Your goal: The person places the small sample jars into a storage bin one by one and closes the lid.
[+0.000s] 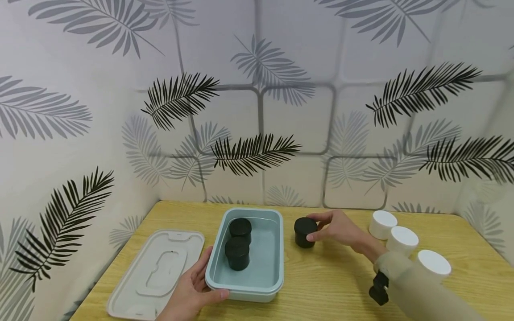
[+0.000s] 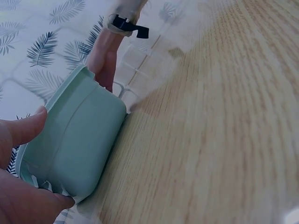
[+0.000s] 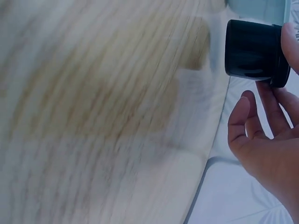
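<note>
The right hand [image 1: 337, 228] pinches a small black cylindrical jar with a black round lid [image 1: 304, 234] between thumb and fingers near its top, the grip only as wide as the jar. The jar is upright, just to the right of a pale blue-green rectangular container with rounded corners [image 1: 266, 252]; whether its base touches the light wood-grain table [image 1: 321, 285] is hard to tell from these angles. The left hand [image 1: 192, 287] holds the container by its near left corner, thumb on the near side and fingers along the left side. Inside, along the left part, stand two more black lidded jars, a farther one [image 1: 240, 228] and a nearer one [image 1: 238, 255]. A whitish, flat rectangular lid [image 1: 162, 269] lies on the table left of the container. Three white round jars stand right of the held jar in a slanting row: far [image 1: 383, 223], middle [image 1: 403, 239] and near [image 1: 434, 263], the last partly hidden by a beige sleeve [image 1: 421, 285]. A leaf-patterned wall covering [image 1: 297, 53] rises behind.
</note>
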A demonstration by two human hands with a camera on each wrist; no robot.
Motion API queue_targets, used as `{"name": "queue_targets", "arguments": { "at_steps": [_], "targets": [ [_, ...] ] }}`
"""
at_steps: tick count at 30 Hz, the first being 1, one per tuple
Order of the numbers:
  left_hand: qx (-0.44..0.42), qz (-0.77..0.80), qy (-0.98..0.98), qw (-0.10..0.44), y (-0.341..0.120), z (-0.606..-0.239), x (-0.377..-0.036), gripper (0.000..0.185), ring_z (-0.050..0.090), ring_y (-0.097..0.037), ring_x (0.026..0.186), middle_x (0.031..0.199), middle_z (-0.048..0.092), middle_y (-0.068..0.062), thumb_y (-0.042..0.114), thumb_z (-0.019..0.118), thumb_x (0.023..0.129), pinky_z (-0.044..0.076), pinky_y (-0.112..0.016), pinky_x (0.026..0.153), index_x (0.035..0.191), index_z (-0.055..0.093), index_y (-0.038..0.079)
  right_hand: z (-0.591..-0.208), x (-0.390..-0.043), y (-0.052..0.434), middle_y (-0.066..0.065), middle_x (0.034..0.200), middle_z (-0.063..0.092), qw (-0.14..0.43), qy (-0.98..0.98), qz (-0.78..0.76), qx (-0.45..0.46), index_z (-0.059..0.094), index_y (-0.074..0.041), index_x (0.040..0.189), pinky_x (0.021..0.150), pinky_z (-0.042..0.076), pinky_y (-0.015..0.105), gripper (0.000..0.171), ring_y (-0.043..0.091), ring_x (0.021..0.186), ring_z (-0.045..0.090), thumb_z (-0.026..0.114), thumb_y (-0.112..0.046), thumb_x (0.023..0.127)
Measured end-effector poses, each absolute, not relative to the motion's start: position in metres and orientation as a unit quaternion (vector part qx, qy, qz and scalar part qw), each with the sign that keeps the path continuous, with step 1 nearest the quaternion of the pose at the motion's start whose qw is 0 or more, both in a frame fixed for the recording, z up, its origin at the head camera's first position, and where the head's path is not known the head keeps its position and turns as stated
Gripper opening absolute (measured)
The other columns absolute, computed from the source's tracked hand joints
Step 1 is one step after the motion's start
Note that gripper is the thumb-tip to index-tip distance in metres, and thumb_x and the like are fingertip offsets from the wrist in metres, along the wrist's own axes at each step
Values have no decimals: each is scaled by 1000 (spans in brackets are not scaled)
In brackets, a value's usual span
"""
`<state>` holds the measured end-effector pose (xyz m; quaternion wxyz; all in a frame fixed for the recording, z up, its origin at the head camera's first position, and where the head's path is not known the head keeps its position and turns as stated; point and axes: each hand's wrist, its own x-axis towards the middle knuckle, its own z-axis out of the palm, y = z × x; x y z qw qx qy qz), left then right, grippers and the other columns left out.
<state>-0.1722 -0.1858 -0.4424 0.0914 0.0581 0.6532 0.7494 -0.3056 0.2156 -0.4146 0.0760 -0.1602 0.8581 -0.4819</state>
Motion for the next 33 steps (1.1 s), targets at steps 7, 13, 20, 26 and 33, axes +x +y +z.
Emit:
{"name": "queue_targets", "arguments": {
  "at_steps": [7, 13, 20, 26, 33],
  "targets": [
    [57, 746, 657, 89, -186, -442, -172, 107, 23, -31, 155, 173, 15, -13, 1, 85, 88, 43, -28, 110, 168, 14, 2, -407, -294, 213, 11, 90, 71, 78, 857, -484, -159, 67, -5, 143, 79, 45, 34, 67, 28, 91, 60, 92, -25, 84],
    [58, 752, 651, 88, -187, -444, -173, 107, 23, -32, 155, 173, 16, -12, 1, 85, 88, 43, -28, 109, 168, 15, 2, -395, -282, 211, 11, 87, 69, 71, 858, -483, -159, 67, -5, 143, 79, 45, 36, 68, 28, 92, 59, 92, -26, 84],
    [49, 748, 655, 96, -188, -444, -173, 106, 25, -32, 155, 173, 16, -12, 2, 84, 89, 44, -29, 109, 169, 15, 4, -377, -270, 205, 9, 95, 71, 50, 861, -480, -161, 68, -7, 142, 74, 46, 35, 69, 27, 95, 59, 93, -29, 82],
    [55, 750, 652, 99, -186, -443, -173, 107, 23, -33, 155, 173, 15, -12, 2, 85, 89, 43, -27, 108, 169, 13, 3, -358, -259, 191, 10, 102, 70, 42, 859, -486, -156, 72, -9, 139, 68, 43, 32, 67, 28, 96, 56, 95, -29, 80],
    [58, 750, 651, 98, -186, -444, -172, 107, 23, -32, 155, 173, 14, -12, 1, 84, 89, 43, -29, 110, 169, 13, 3, -347, -249, 164, 9, 91, 69, 46, 846, -506, -160, 77, -12, 132, 58, 38, 29, 63, 29, 89, 57, 98, -28, 75]
  ]
}}
